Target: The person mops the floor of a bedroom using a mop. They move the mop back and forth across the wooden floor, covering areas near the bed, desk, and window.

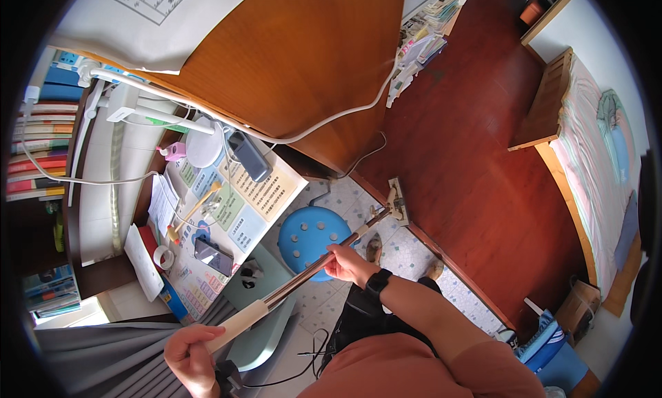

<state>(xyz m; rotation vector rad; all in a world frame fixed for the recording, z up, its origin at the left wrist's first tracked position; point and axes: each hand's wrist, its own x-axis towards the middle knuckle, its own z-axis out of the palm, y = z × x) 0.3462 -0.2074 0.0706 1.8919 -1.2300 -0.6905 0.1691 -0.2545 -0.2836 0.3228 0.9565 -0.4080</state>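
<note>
The long-handled mop (300,279) slants across the tiled floor (316,316), its head (397,202) at the dark red threshold (448,256); the left hand (189,356) curls round the cream sleeve (238,323) near its top end, and the right hand (348,263) closes on the metal shaft lower down; it looks stiff and fairly light, the bare metal likely slicker than the sleeve (the surer hold, I judge); the blue stool (314,239) crowds the shaft, though contact I cannot tell; the pale green chair (276,332) and a loose black cable (314,355) lie close by; a phone (214,255) and tape roll (163,257) rest on the tabletop (293,184).
</note>
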